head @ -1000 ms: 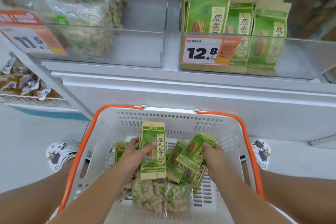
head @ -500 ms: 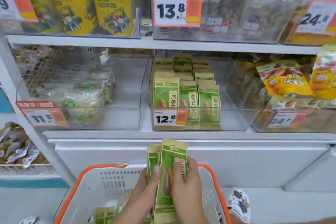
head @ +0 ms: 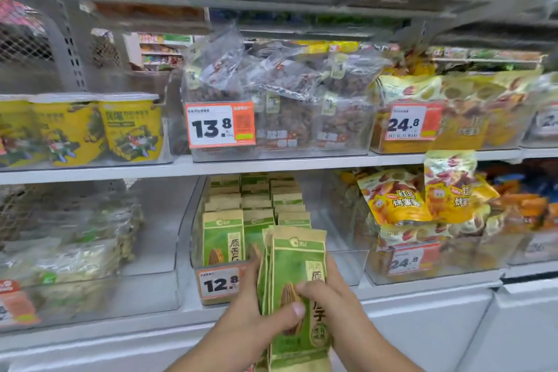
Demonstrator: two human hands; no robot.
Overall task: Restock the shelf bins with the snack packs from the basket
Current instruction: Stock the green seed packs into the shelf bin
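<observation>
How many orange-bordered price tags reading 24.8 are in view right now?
2. One 24.8 tag sits on the upper-shelf clear bin at right; the other 24.8 tag is on the lower-shelf bin below it. Blurred tags at the far right edge may hide more.

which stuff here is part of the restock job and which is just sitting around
Part of the job: green snack packs held by left hand and right hand; 12.8 bin with matching packs.

Just there: yellow tubs, 13.8 bin, 24.8 bags, clear bags.
</observation>
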